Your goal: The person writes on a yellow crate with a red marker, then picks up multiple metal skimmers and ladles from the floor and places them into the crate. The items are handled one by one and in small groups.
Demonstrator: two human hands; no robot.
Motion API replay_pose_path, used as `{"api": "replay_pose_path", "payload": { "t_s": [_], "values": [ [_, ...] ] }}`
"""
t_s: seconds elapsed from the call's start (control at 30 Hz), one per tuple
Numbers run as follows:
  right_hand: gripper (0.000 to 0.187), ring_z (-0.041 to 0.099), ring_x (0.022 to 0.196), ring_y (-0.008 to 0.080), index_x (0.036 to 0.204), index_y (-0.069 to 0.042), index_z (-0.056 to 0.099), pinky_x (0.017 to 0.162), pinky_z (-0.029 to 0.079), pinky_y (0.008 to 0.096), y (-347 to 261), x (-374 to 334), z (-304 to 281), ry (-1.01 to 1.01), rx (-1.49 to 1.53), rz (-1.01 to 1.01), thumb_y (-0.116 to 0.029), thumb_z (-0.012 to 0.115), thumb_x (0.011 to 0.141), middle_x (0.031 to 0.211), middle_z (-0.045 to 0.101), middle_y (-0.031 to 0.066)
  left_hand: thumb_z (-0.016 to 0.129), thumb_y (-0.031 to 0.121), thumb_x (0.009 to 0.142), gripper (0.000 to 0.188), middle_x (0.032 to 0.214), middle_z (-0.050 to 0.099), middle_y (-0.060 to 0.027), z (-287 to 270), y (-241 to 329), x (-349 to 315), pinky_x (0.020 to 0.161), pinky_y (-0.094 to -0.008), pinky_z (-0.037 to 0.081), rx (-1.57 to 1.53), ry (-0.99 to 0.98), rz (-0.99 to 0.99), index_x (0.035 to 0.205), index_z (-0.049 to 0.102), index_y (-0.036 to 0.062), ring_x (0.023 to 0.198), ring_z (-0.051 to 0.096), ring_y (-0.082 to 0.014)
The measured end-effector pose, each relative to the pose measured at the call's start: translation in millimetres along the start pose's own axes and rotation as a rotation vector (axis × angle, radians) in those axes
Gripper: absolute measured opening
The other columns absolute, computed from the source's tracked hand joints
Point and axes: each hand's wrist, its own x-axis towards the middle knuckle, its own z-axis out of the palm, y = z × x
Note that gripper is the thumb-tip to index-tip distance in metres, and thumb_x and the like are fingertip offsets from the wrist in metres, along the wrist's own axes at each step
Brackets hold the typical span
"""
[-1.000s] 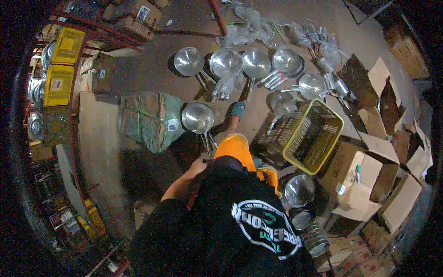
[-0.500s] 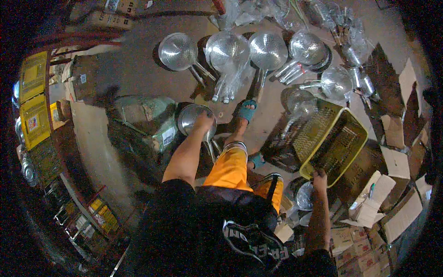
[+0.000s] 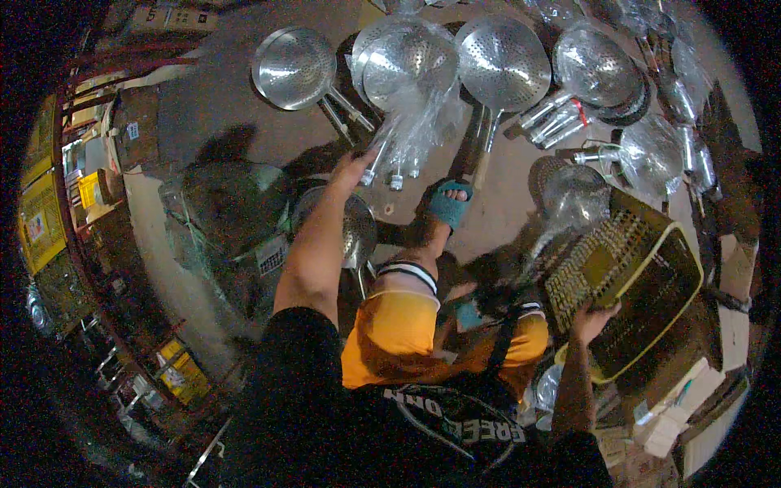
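Nearest, the person's black shirt carries white lettering, which appears upside down and partly hidden by folds, above orange shorts. The right hand is curled over the near rim of the yellow basket, which tilts at the person's right; the grasp there perhaps steadies the basket or the leaning body. Beneath the left forearm, a perforated steel strainer lies beside a wrapped bundle bearing a pale label with dark print, too small to make out. Farther forward, the left hand reaches to the handle ends of the bagged strainers, which lie on the floor ahead in clear plastic; whether its fingers grip a handle or only come near it, I cannot tell. A teal sandal stands just right of those handles. To either side lie a bare strainer and a single perforated strainer, handles toward the person, probably so they are easy to take up. Beyond to the right, a red-banded strainer group is partly overlapped. At far left, a carton shows dark printing, too blurred to read.
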Motion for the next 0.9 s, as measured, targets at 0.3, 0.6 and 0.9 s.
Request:
{"api": "replay_pose_path", "payload": {
  "t_s": [0.3, 0.6, 0.9],
  "values": [
    [0.075, 0.050, 0.123, 0.0346, 0.150, -0.003, 0.020, 0.107, 0.039, 0.0425, 1, -9, 4, 0.104, 0.271, 0.066, -0.016, 0.065, 0.091, 0.142, 0.043, 0.0239, 0.067, 0.056, 0.085, 0.065, 0.111, 0.068, -0.0096, 16, 58, -35, 0.078, -0.0352, 0.053, -0.571, -0.312, -0.192, 0.125, 0.061, 0.0055, 0.091, 0.066, -0.0215],
    [0.070, 0.044, 0.129, 0.0326, 0.150, -0.004, 0.019, 0.111, 0.032, 0.0425, -20, -9, -5, 0.102, 0.442, 0.098, -0.012, 0.059, 0.093, 0.146, 0.040, 0.0216, 0.073, 0.025, 0.078, 0.051, 0.110, 0.068, -0.0230, 88, 50, -4, 0.092, -0.0431, 0.049, 0.007, 0.007, 0.274, 0.117, 0.061, -0.0063, 0.104, 0.065, -0.0359],
    [0.065, 0.048, 0.126, 0.0347, 0.146, -0.002, 0.025, 0.108, 0.035, 0.0419, -20, -12, -1, 0.173, 0.340, 0.028, -0.017, 0.059, 0.093, 0.140, 0.046, 0.0228, 0.065, 0.022, 0.087, 0.041, 0.107, 0.068, -0.0223, 72, 60, -53, 0.088, -0.0418, 0.048, -0.169, 0.557, 0.481, 0.116, 0.058, -0.0058, 0.098, 0.065, -0.0336]
  ]
}}
